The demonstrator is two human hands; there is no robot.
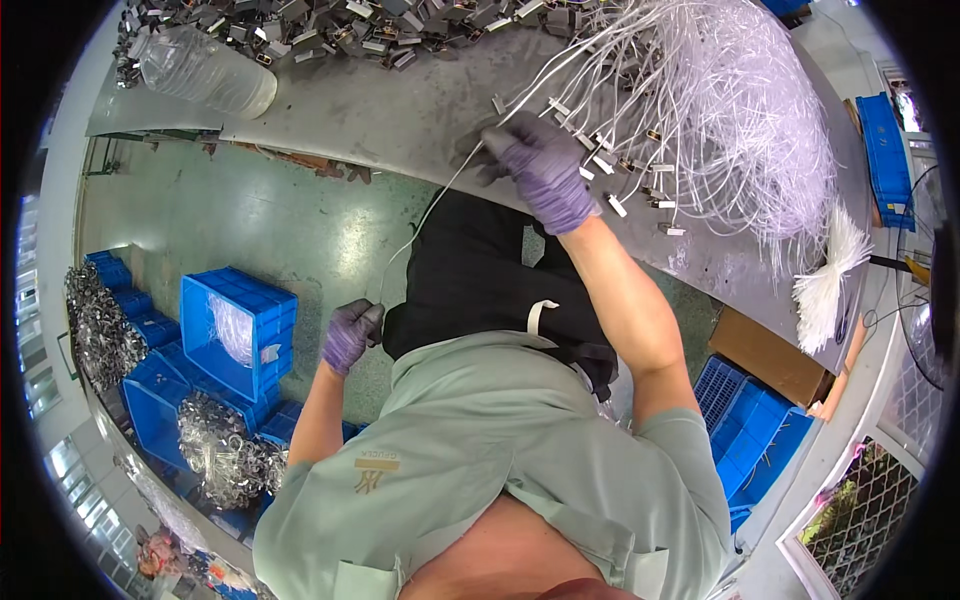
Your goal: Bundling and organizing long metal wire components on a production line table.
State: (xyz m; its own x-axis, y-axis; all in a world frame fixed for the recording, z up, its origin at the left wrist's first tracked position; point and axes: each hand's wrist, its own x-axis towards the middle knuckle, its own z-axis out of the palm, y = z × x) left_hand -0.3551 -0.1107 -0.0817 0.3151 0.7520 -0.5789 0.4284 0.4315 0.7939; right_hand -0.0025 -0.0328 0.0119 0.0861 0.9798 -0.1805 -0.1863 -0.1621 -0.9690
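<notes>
Both my hands wear purple-grey gloves. My left hand (352, 335) is closed low beside my left thigh, with a thin white cable (420, 226) coming up out of its fist. From there the cable slants up to my right hand (538, 165), at the table's near edge. Its fingers are curled around the cable, though the fingertips are partly hidden. Past that hand the strand runs on toward a large tangled bundle of white cables (745, 110) lying on the table. Small white-and-grey connector ends (600, 160) of that bundle lie just right of my right hand.
A grey table (340, 115) spans the far side, with a heap of small dark metal parts (390, 30) and a clear plastic jar (205, 72). White ties (832, 280) hang at its right end. Blue crates (240, 330) stand at left, another blue crate (745, 425) at right.
</notes>
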